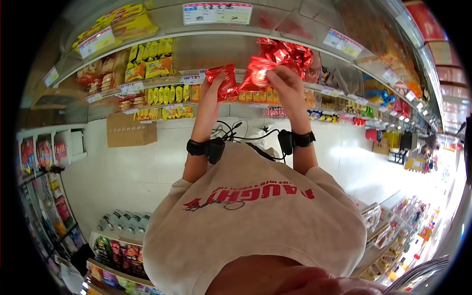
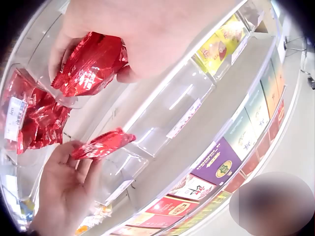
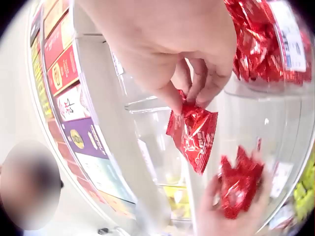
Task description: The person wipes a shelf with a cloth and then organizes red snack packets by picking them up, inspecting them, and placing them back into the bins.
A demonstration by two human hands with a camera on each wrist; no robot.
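My left hand [image 1: 212, 98] grips a shiny red packet [image 1: 226, 84] in front of the shelf. Beside it, my right hand [image 1: 290, 88] pinches another red packet [image 1: 257, 73] by its edge. In the left wrist view the left hand [image 2: 142, 34] curls round its packet [image 2: 93, 64], and the right hand [image 2: 69, 189] holds the other packet [image 2: 104, 144] below. The right wrist view has the right hand [image 3: 172, 54] pinching the top of its packet [image 3: 195, 135], with the left hand's packet [image 3: 240, 184] lower right. A pile of red packets [image 1: 290, 56] lies in a shelf bin behind.
Yellow packets [image 1: 160, 66] fill compartments left of the hands. Price labels [image 1: 218, 14] line the shelf edges. A cardboard box [image 1: 131, 130] stands on the floor, and black cables [image 1: 233, 130] hang near the wrists. Boxed goods [image 2: 216, 158] line a lower shelf.
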